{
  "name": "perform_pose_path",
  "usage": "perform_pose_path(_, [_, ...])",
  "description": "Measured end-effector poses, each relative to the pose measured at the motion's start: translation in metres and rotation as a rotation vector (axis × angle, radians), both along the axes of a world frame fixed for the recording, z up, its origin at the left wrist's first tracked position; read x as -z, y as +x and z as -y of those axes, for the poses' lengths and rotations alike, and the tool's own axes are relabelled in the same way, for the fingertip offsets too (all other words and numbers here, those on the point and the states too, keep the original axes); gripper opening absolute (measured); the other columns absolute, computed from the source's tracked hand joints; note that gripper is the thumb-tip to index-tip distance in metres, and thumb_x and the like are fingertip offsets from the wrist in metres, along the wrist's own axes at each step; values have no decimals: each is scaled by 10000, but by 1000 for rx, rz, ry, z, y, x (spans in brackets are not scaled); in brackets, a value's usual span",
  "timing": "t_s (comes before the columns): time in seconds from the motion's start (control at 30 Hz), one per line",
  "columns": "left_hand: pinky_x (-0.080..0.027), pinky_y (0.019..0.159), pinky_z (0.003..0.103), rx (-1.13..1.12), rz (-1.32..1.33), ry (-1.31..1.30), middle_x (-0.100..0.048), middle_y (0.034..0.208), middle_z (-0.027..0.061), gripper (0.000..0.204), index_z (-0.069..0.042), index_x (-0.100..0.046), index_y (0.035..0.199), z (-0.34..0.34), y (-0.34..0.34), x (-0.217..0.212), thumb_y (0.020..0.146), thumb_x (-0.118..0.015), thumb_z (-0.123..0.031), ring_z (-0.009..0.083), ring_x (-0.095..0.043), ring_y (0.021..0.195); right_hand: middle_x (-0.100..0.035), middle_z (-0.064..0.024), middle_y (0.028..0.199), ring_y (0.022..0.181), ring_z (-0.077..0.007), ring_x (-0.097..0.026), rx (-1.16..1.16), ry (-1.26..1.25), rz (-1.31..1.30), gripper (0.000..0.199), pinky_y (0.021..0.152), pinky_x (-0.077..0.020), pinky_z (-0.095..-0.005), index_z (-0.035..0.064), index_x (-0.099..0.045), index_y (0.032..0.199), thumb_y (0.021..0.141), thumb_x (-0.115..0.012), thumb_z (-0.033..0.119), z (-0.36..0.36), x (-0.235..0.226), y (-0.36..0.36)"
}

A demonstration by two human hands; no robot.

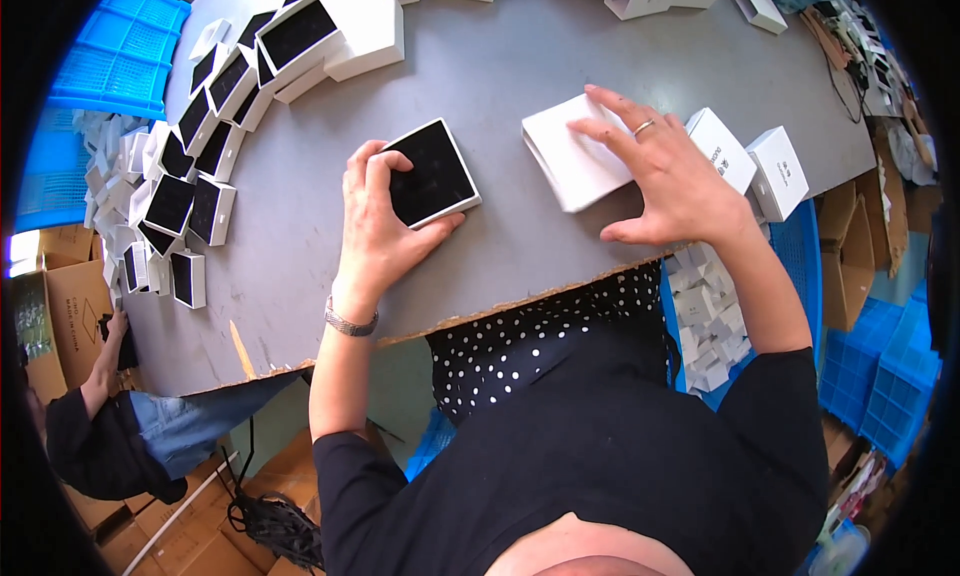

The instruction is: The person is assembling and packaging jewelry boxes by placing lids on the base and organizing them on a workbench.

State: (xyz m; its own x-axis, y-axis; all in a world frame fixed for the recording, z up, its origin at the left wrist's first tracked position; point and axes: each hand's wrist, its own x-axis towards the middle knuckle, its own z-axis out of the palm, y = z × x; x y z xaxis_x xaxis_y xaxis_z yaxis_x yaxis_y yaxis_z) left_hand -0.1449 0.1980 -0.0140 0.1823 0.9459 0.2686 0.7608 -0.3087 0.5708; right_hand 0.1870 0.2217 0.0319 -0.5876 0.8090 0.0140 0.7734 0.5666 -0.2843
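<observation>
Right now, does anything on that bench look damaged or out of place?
The grey table's near edge is ragged, with torn brown material showing along it. The boxes themselves look intact: the left hand holds a black-lined box tray, and the right hand rests on a white lid. Nothing looks spilled.

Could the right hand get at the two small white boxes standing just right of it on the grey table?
Probably yes. The right hand rests on a flat white box, and the two small white boxes stand beside its wrist on the grey table with nothing between.
</observation>
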Motion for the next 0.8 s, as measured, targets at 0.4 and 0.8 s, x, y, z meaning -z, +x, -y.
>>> perform_pose_path(0.4, [-425,1053,435,-162,92,78,-482,1297,159,677,-75,-525,1152,9,2,8,618,-917,-214,340,-472,1250,-647,-198,1240,1119,-363,-647,-64,-127,-393,738,972,-511,-429,67,-566,1359,713,-739,379,-11,13,-20])
perform_pose_path(0.8, [-412,1071,463,-171,-1,38,-458,1326,177,694,-84,-525,1160,13,11,8,614,-926,-230,367,-441,1280,-519,-238,1444,1333,-439,-486,329,288,-169,783,1015,-457,-509,148,-551,1397,829,-641,680,-34,32,-97])
